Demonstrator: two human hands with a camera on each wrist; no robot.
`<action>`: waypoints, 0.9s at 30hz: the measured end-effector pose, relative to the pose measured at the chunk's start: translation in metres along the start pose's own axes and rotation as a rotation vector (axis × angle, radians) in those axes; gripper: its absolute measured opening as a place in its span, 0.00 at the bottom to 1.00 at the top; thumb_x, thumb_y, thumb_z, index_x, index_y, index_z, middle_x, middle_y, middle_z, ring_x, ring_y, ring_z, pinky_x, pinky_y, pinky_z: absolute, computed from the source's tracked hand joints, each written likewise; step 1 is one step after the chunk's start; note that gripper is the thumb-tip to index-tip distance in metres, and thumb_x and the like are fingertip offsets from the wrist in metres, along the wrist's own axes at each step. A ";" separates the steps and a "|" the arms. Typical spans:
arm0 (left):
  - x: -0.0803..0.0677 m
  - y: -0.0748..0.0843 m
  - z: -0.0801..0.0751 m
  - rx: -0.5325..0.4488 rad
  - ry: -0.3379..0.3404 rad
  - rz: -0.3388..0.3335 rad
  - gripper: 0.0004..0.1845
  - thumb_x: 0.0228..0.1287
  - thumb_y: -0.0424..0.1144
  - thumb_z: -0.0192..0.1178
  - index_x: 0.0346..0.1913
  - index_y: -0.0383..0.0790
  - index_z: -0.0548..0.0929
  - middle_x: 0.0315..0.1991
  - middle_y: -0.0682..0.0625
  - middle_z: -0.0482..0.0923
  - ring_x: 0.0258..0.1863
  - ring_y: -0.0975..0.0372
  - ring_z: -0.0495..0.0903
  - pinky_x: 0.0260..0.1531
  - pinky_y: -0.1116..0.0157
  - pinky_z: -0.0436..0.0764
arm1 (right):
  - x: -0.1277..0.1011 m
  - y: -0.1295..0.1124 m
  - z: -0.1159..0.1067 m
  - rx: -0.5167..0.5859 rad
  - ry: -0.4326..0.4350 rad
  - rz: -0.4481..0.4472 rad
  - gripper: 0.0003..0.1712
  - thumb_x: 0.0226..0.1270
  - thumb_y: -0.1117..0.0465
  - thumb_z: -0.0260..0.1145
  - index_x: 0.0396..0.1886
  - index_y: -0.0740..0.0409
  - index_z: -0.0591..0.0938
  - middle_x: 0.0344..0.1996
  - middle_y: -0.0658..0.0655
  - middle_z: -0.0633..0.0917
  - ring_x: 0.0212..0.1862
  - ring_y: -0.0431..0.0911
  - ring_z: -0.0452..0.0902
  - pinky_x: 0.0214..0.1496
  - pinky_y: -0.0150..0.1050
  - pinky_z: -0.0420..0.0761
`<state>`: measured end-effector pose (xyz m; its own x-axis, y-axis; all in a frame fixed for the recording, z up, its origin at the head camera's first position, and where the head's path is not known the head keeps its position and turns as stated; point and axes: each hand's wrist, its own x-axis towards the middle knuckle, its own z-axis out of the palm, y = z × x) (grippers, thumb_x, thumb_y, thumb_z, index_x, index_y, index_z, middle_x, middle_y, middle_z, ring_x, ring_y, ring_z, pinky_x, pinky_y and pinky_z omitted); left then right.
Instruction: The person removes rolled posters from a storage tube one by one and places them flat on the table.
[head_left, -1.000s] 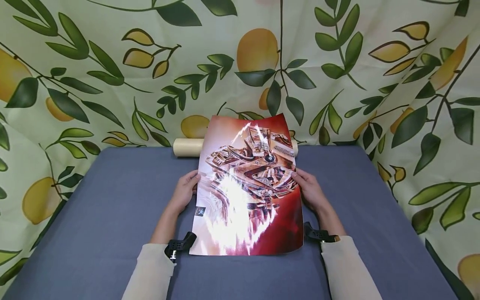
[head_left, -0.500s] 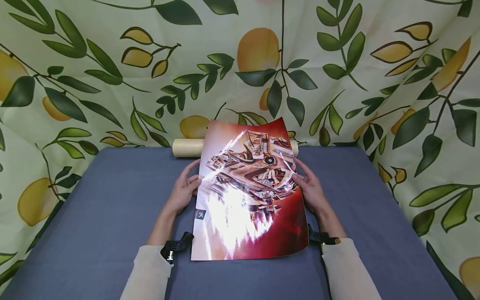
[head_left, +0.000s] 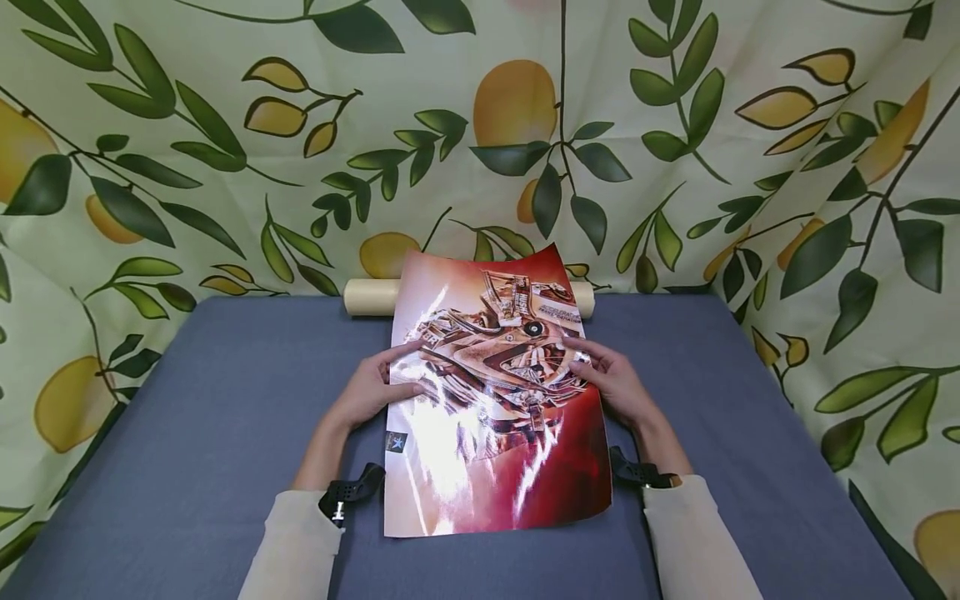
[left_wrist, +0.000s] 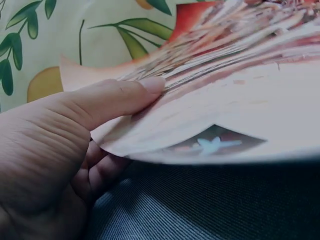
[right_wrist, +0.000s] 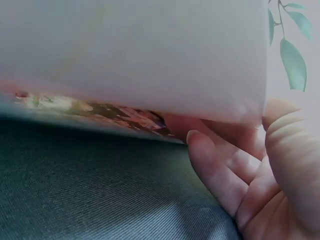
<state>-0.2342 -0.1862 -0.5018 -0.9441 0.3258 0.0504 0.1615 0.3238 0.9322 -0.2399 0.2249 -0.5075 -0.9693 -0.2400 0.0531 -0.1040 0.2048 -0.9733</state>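
Observation:
A glossy poster (head_left: 495, 479) with a red-and-white motorcycle print is held between both hands, its face toward the head camera and its top edge curving up. My left hand (head_left: 367, 390) grips its left side; in the left wrist view the thumb (left_wrist: 117, 100) lies on the printed face while other fingers (left_wrist: 102, 172) curl beneath the edge. On the opposite side my right hand (head_left: 617, 383) holds the sheet. The right wrist view shows a whitish sheet surface (right_wrist: 150, 55) at the thumb, with fingers (right_wrist: 212, 167) below it, some partly hidden.
A cream-coloured roll (head_left: 370, 297) lies along the back of the blue-grey table (head_left: 247, 400), partly hidden behind the poster. Cloth with a fruit and leaf pattern (head_left: 420, 83) hangs behind and at both sides. Black wrist mounts (head_left: 352, 492) sit by the sleeves.
The poster has lowered and come slightly toward the body. Both hands have moved inward from its side edges, so fingers now overlap the printed face in the head view.

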 end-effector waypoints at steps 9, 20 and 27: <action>0.000 0.003 0.000 -0.029 -0.005 -0.044 0.43 0.53 0.37 0.78 0.73 0.52 0.72 0.76 0.48 0.67 0.55 0.77 0.74 0.57 0.80 0.70 | -0.001 -0.002 -0.001 0.141 -0.076 0.010 0.37 0.66 0.71 0.69 0.74 0.66 0.68 0.12 0.38 0.70 0.16 0.31 0.66 0.24 0.25 0.71; -0.001 0.001 -0.002 0.009 0.054 -0.053 0.42 0.51 0.37 0.78 0.71 0.52 0.75 0.64 0.39 0.78 0.49 0.67 0.70 0.46 0.79 0.67 | 0.000 -0.004 0.004 0.169 -0.066 -0.003 0.37 0.64 0.73 0.69 0.72 0.66 0.70 0.09 0.38 0.66 0.13 0.29 0.59 0.19 0.25 0.66; 0.001 0.001 -0.001 -0.030 0.073 -0.078 0.39 0.52 0.37 0.78 0.70 0.47 0.76 0.55 0.38 0.85 0.53 0.73 0.78 0.56 0.82 0.70 | 0.000 -0.001 0.002 0.271 -0.075 0.036 0.38 0.63 0.76 0.68 0.73 0.66 0.69 0.20 0.43 0.88 0.30 0.32 0.85 0.32 0.26 0.82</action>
<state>-0.2351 -0.1862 -0.5004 -0.9722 0.2343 0.0023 0.0789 0.3183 0.9447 -0.2396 0.2225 -0.5073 -0.9511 -0.3088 0.0110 0.0028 -0.0442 -0.9990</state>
